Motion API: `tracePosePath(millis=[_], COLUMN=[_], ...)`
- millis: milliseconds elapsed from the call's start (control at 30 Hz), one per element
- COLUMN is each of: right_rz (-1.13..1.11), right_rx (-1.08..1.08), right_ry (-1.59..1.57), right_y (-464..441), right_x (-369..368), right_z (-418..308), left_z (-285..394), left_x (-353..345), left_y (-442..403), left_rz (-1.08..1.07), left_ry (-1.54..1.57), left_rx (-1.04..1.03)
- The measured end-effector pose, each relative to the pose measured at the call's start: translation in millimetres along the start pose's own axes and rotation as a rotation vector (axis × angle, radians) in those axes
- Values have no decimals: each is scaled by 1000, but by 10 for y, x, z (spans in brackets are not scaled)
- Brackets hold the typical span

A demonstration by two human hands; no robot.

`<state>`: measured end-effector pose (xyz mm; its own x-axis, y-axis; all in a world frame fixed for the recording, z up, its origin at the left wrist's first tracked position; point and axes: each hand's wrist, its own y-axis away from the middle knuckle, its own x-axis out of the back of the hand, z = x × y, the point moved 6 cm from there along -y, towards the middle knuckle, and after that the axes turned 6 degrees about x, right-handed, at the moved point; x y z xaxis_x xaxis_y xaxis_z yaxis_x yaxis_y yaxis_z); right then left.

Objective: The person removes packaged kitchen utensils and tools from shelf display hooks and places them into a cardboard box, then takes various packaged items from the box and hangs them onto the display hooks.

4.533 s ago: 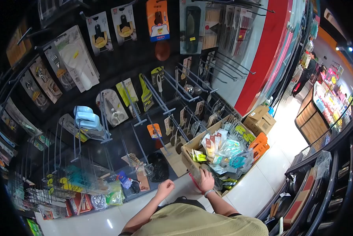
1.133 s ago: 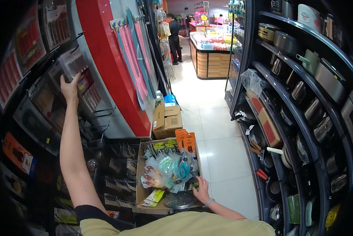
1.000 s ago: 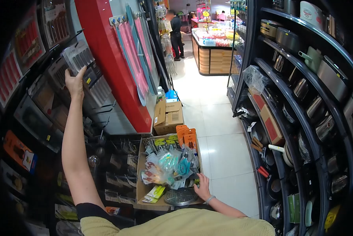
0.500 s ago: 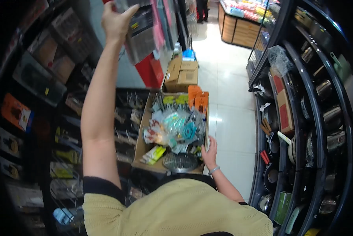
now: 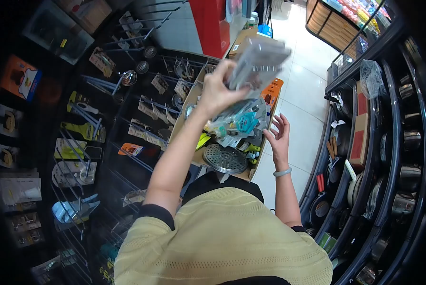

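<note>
Toward the upper middle of the frame, the left hand (image 5: 217, 90) holds one bundle of clear plastic packs (image 5: 260, 61), thumb along the near edge and fingers closed around the left end; blur hides how many packs it contains. This bundle sits, in the view, across the far part of one cardboard box (image 5: 244, 175), though its height over the box cannot be judged. It looks light and fairly stiff, probably slick on its smooth faces and liable to crack or fan apart if squeezed on one corner, so a hold across the full stack at its end seems best. Right of centre, the right hand (image 5: 280, 135) has thumb and fingers spread with nothing between them, its thumb at the box's right rim, touching or not I cannot tell; one bracelet (image 5: 283, 172) circles that wrist. Inside the box are one round perforated metal plate (image 5: 225, 158) near the front, one teal packet (image 5: 246, 122) behind it, and at least one orange hang card (image 5: 271, 92) at the far right. Along the left edge hang two matching grey cards (image 5: 6, 118).
</note>
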<state>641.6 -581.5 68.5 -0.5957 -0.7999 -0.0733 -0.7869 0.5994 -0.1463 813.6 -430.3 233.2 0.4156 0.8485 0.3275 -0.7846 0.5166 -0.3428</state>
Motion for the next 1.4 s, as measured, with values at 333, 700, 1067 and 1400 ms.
tracePosePath(millis=[333, 700, 1067, 1400], right_rz=[-404, -118, -285, -942], right_rx=[-186, -438, -583, -896], right_ry=[-335, -930, -190, 66], right_y=[168, 643, 233, 433], right_x=[-499, -225, -288, -1220], right_z=[352, 1078, 867, 1360], left_z=[-425, -519, -1389, -1965], left_x=[-356, -920, -903, -379], left_y=[1065, 1384, 1770, 2645], left_rz=[150, -256, -157, 415], left_ry=[320, 256, 510, 1040], left_rx=[392, 351, 874, 1201])
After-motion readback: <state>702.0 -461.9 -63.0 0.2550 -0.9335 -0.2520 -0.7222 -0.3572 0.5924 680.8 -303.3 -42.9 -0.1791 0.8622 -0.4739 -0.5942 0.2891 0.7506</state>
